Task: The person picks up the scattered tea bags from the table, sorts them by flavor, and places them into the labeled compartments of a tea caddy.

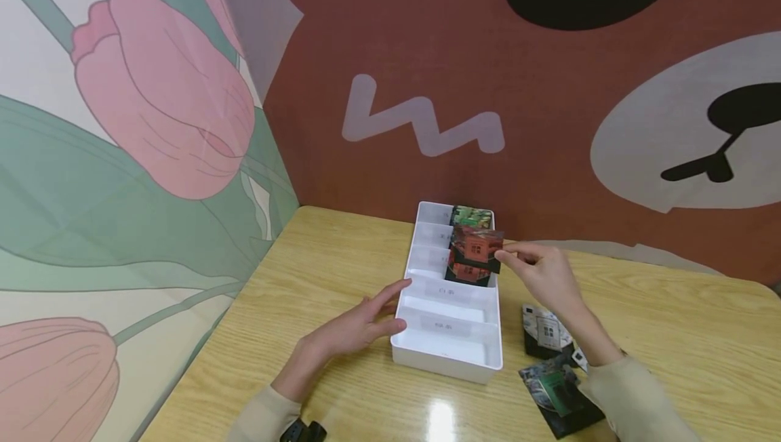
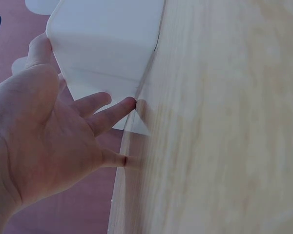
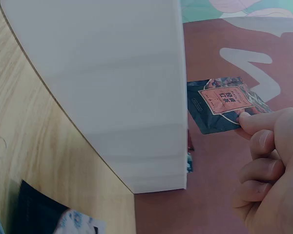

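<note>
My right hand (image 1: pixel 549 279) pinches one edge of a dark tea packet with a red label (image 1: pixel 476 245), between thumb and forefinger. The packet is over the far half of a white divided tray (image 1: pixel 448 366). Beneath it, another red-labelled packet (image 1: pixel 467 275) lies in a compartment, and a green packet (image 1: pixel 472 216) is in the farthest one. In the right wrist view the held packet (image 3: pixel 224 100) shows printed characters, partly hidden by the tray wall (image 3: pixel 117 97). My left hand (image 1: pixel 348 325) has its fingers spread against the tray's left side, palm visible in the left wrist view.
Right of the tray, white-labelled packets (image 1: pixel 546 333) lie on the wooden table (image 1: pixel 342 259), with green-labelled packets (image 1: pixel 558 391) nearer me; the right forearm partly covers them. A painted wall (image 1: pixel 390 177) stands close behind the tray. The two near compartments show bare bottoms.
</note>
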Tool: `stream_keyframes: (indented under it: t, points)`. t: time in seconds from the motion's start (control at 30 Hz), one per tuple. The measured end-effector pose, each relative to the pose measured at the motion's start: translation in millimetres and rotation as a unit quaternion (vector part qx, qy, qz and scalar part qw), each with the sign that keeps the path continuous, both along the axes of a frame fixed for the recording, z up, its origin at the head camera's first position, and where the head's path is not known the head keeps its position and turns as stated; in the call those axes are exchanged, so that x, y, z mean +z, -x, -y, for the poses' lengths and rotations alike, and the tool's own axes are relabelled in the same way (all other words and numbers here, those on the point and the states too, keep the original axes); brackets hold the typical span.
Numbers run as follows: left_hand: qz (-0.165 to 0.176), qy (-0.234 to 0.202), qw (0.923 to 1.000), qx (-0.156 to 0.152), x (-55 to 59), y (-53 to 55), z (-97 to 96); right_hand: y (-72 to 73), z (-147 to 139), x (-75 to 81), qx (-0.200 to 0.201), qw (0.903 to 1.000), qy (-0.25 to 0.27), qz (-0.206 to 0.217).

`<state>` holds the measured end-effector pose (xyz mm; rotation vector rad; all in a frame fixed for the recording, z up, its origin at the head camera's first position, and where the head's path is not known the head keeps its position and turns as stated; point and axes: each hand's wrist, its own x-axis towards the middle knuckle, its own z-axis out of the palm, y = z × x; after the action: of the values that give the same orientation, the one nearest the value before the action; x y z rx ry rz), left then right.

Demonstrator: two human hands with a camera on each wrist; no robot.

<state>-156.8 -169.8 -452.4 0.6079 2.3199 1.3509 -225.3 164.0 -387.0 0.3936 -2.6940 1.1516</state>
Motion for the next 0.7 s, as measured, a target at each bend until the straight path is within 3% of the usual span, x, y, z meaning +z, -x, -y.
stream_keyframes:
  t: [0.53,0.7]
  points:
    - [0.000,0.005,1.0000,0.004,0.4,0.2,-0.3,8.7,6.6,-28.8,0.017,0.9986,0.007,0.050]
    - [0.000,0.002,1.0000,0.003,0.7,0.6,-0.5,10.5,4.7,-35.0,0.015,0.9983,-0.019,0.053]
